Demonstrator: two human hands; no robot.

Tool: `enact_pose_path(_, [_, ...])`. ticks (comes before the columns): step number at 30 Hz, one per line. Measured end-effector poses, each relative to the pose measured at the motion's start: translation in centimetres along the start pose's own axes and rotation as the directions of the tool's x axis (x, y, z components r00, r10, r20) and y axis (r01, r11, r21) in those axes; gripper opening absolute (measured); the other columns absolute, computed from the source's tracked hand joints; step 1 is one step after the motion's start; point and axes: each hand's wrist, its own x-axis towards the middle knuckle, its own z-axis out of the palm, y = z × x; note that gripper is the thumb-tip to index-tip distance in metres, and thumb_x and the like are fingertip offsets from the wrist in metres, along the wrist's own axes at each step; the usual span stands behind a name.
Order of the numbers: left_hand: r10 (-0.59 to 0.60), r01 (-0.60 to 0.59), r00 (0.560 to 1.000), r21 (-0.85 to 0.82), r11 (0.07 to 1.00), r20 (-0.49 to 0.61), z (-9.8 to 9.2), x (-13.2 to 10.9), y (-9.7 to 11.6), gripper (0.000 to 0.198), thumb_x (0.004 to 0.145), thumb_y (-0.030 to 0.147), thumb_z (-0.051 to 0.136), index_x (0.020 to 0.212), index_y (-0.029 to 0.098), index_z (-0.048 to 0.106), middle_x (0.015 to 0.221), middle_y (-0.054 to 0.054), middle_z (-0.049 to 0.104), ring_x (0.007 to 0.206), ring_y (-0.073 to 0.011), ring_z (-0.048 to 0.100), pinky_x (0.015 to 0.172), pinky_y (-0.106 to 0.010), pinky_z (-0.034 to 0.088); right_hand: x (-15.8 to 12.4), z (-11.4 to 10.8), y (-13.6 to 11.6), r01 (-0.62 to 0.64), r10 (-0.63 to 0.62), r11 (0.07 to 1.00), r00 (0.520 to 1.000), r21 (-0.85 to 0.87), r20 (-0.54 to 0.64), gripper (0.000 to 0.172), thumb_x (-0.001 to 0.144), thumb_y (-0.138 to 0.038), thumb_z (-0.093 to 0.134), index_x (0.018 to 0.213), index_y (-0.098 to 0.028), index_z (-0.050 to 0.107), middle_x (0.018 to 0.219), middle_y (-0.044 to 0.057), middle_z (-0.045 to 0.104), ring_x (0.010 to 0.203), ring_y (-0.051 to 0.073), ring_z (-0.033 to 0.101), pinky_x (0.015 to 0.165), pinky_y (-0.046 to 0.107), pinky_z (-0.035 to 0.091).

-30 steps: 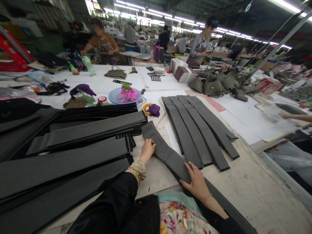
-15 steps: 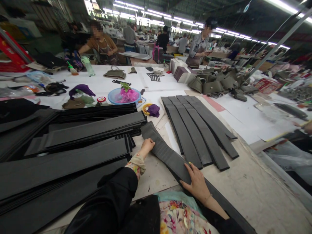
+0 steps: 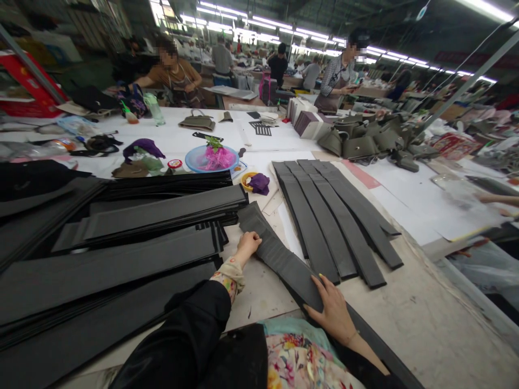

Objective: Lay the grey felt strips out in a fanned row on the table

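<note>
A fanned stack of dark grey strips point(image 3: 284, 258) runs slantwise across the table in front of me, down to the lower right. At its left edge, near the far end, my left hand point(image 3: 248, 244) is closed in a pinch on a strip; the fingertips are partly hidden. Farther down, my right hand point(image 3: 333, 310) lies over the same stack with its fingers spread and thumb apart. To the right, several more rows of dark grey strips point(image 3: 326, 232) overlap side by side on the table. Large piles of similar strips point(image 3: 117, 256) lie to the left.
Beyond the piles stand a blue basin point(image 3: 194, 159) with a pink bundle and a small yellow bowl point(image 3: 244, 180) with purple cloth. Olive bag pieces point(image 3: 360, 143) are heaped at the back right. Two co-workers point(image 3: 178, 73) point(image 3: 338, 75) stand across the table.
The view has shifted slightly, so the scene sits a little farther right. Both hands keep the same places on the strips. At the right edge, another person's forearm has come farther into view.
</note>
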Motion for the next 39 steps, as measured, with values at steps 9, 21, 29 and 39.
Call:
enact_pose_path(9, [-0.001, 0.004, 0.995, 0.024, 1.0, -0.104, -0.6, -0.4, -0.9, 0.021, 0.071, 0.03, 0.061, 0.085, 0.016, 0.053, 0.093, -0.008, 0.056, 0.086, -0.0184, 0.054, 0.074, -0.028, 0.04, 0.1, 0.2, 0.0, -0.024, 0.024, 1.0, 1.0, -0.005, 0.006, 0.066, 0.074, -0.049, 0.051, 0.131, -0.018, 0.035, 0.129, 0.015, 0.041, 0.117, 0.028, 0.041, 0.093, 0.044, 0.036])
enact_pose_path(21, [0.01, -0.009, 0.999, 0.015, 1.0, -0.042, -0.6, 0.1, -1.0, 0.019, 0.071, 0.024, 0.06, 0.088, 0.017, 0.055, 0.094, -0.007, 0.06, 0.085, -0.0162, 0.056, 0.074, -0.025, 0.04, 0.1, 0.3, 0.0, -0.016, 0.016, 1.0, 1.0, -0.018, 0.005, 0.066, 0.074, -0.049, 0.051, 0.13, -0.018, 0.036, 0.129, 0.015, 0.041, 0.117, 0.028, 0.04, 0.094, 0.044, 0.036])
enact_pose_path(29, [-0.036, 0.036, 0.999, 0.029, 0.999, 0.023, -0.8, 1.8, -0.8, 0.018, 0.064, 0.023, 0.066, 0.079, 0.015, 0.057, 0.086, -0.007, 0.064, 0.08, -0.018, 0.058, 0.066, -0.025, 0.04, 0.0, 0.3, -0.1, -0.009, 0.009, 1.0, 1.0, -0.018, -0.014, 0.067, 0.074, -0.049, 0.051, 0.131, -0.018, 0.035, 0.129, 0.015, 0.041, 0.118, 0.028, 0.04, 0.094, 0.044, 0.035])
enact_pose_path(39, [0.048, -0.046, 0.994, -0.019, 0.999, 0.097, -0.6, 2.3, -0.6, 0.019, 0.081, 0.031, 0.053, 0.076, 0.013, 0.058, 0.076, -0.001, 0.061, 0.07, -0.0121, 0.057, 0.066, -0.028, 0.045, 0.0, 0.2, 0.0, -0.02, 0.02, 1.0, 1.0, -0.01, 0.005, 0.067, 0.074, -0.049, 0.051, 0.132, -0.018, 0.034, 0.129, 0.015, 0.041, 0.118, 0.028, 0.04, 0.094, 0.044, 0.036])
